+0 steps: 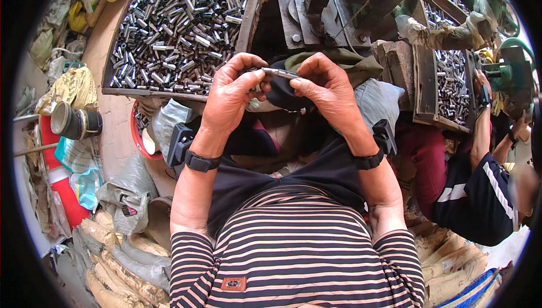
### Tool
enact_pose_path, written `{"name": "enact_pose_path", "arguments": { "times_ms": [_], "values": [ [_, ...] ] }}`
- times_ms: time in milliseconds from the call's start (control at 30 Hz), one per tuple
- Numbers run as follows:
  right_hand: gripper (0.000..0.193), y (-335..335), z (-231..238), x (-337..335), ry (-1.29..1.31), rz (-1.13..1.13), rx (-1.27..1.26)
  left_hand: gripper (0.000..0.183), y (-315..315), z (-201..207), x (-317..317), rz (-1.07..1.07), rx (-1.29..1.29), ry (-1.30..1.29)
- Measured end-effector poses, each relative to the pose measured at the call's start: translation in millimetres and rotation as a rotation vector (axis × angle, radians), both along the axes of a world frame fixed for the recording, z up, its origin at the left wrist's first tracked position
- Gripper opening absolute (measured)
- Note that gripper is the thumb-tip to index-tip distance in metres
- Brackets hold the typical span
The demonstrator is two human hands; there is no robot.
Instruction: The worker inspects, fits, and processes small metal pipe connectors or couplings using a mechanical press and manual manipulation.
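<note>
- Metal tube (pixel 280 73), short and silvery, sits level between both hands above the lap.
- Left hand (pixel 228 96) pinches one end; right hand (pixel 329 91) pinches the other.
- Tray of tubes (pixel 180 26) lies just beyond.

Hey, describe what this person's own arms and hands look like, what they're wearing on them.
Both hands are bare, no gloves: the left hand and right hand. Each wrist carries a black band, the left wristband and right wristband. Forearms are bare below pushed-up striped sleeves, dark with pinkish-tan stripes, matching the shirt.
</note>
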State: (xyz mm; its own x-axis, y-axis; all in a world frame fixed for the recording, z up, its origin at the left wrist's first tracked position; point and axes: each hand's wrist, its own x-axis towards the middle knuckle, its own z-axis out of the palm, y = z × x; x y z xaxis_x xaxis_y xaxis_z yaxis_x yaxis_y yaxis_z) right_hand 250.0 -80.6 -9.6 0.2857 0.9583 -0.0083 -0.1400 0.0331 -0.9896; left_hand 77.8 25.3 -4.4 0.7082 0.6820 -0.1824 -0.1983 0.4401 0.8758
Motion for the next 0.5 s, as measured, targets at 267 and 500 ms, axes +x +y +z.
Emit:
{"name": "enact_pose_path", "arguments": {
  "times_ms": [267, 500],
  "values": [
    [0.015, -14, -5, 11, 0.061, -0.035, 0.013, 0.013, -7, -3, 17, -0.014, -0.028, -0.022],
    [0.015, -17, -8, 12, 0.025, -0.052, 0.004, 0.015, -10, -4, 26, -0.072, 0.19, 0.127]
  ]
}}
